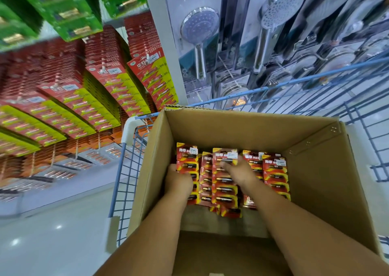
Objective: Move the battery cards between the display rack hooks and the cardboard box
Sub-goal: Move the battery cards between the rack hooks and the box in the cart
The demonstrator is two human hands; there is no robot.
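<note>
An open cardboard box (248, 128) sits in a blue wire cart and holds several stacks of red-and-yellow battery cards (274, 170) on its floor. Both my hands reach down into it. My left hand (179, 182) lies on the leftmost stack, fingers curled over the cards. My right hand (236, 168) grips the upper part of a middle stack of cards (225, 189), thumb and fingers around its edges. To the left, the display rack hooks (105, 67) carry thick rows of red-and-yellow battery cards.
The blue wire cart (124, 170) surrounds the box. Green battery cards (69, 8) hang at the top left. Packaged shower heads (200, 36) hang on a panel behind the cart. Pale shiny floor (52, 233) lies at the lower left.
</note>
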